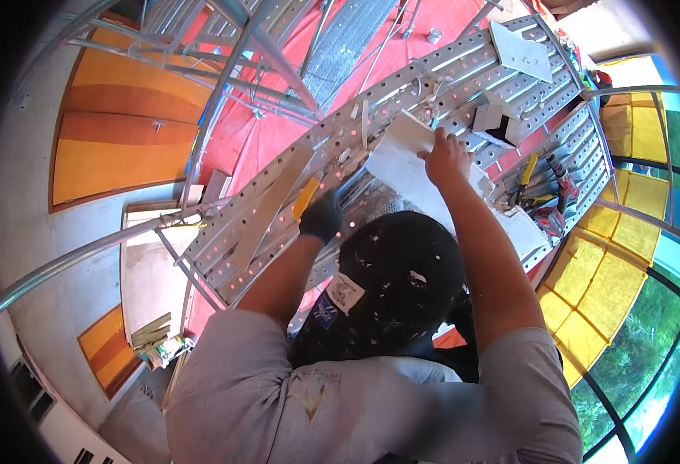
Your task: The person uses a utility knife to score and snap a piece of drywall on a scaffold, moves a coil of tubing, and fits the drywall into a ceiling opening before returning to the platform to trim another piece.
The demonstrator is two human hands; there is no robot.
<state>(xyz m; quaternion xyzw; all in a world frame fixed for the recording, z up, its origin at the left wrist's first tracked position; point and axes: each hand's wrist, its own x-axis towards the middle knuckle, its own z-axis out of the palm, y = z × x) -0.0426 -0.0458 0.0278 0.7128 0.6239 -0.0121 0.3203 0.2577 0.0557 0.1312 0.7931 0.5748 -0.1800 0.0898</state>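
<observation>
My left hand (322,216), in a dark glove, is closed at the left side of the work, around a yellow-handled tool (306,198) whose far end is hard to make out. A pale flat board (403,151) lies tilted across the metal scaffold platform (332,147). My bare right hand (448,160) rests at the board's right edge with its fingers bent together; a thin bluish thing shows by the fingertips, too small to name. A long narrow board strip (274,207) lies left of my gloved hand.
Pliers with yellow handles (527,178) and a red power tool (563,193) lie on the platform's right side. A hollow box-shaped piece (497,124) and another board offcut (521,52) sit farther off. Scaffold tubes (278,66) rise at the left; red sheeting (235,147) covers the floor below.
</observation>
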